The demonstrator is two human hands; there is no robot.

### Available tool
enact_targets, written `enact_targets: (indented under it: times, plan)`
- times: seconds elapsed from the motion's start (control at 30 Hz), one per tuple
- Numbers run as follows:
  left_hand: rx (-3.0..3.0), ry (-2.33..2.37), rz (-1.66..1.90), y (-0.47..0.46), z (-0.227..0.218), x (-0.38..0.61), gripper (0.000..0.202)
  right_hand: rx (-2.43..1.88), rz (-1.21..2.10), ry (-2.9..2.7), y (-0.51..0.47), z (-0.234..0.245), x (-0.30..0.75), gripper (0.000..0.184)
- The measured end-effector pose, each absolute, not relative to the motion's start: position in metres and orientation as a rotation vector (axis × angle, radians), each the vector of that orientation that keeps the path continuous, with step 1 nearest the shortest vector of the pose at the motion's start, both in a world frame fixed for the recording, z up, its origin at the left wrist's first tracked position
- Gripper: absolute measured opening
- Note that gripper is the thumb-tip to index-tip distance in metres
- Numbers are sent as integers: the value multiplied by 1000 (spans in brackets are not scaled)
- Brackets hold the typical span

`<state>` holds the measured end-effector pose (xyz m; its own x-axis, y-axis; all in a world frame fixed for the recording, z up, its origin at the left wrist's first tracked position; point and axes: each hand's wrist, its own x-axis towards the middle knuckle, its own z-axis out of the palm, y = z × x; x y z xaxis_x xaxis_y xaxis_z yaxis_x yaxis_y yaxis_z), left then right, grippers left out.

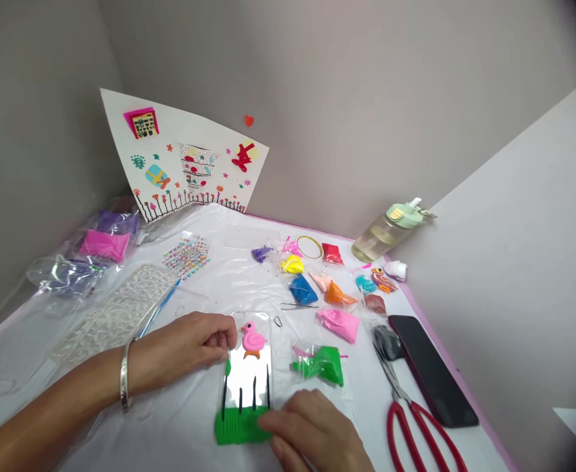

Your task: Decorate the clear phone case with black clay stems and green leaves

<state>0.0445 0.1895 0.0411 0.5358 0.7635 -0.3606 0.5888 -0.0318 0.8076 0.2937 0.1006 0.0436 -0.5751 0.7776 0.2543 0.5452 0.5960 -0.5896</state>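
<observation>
A clear phone case (pixel 236 387) lies on the white-covered table in front of me. On it are a pink clay duck (pixel 253 339) with orange feet, thin black upright strips, and a band of green clay (pixel 236 427) with fine grooves along the bottom. My left hand (pixel 209 337), with a silver bangle at the wrist, has curled fingers holding the case's upper left edge. At the lower right corner my right hand (pixel 312 429) has bent, closed fingers, their tips against the green clay. Whatever may be between them is hidden.
Several clay packets, including a green packet (pixel 325 365) and a pink packet (pixel 338 324), lie right of the case. Red-handled scissors (pixel 400 393) and a black phone (pixel 433 370) lie farther right. A bottle (pixel 386 229) and decorated card (pixel 194 157) stand behind; a gem sheet (pixel 187 254) lies left.
</observation>
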Motion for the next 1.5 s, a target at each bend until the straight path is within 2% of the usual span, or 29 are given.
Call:
enact_targets:
  times: [0.1,0.2,0.4,0.73,1.03,1.37,1.5]
  plan:
    - [1674,1128,229,190,37,42,10,-920,128,-2480,118,35,279,21]
    - [1631,1121,247,190,36,41,14,-859,4,-2563,127,25,266,26]
    - [1632,1145,238,191,36,41,12,-875,-27,-2598,132,18,257,28]
    - [1675,1178,200,192,37,43,11,-932,9,-2624,133,13,252,22]
    - [1804,1270,216,188,32,42,16,-1014,25,-2623,130,8,247,36]
    - [1861,1319,200,187,33,46,16,-992,210,-2535,131,10,250,31]
    - [1868,1318,196,188,33,47,16,-992,138,-2571,132,10,249,40]
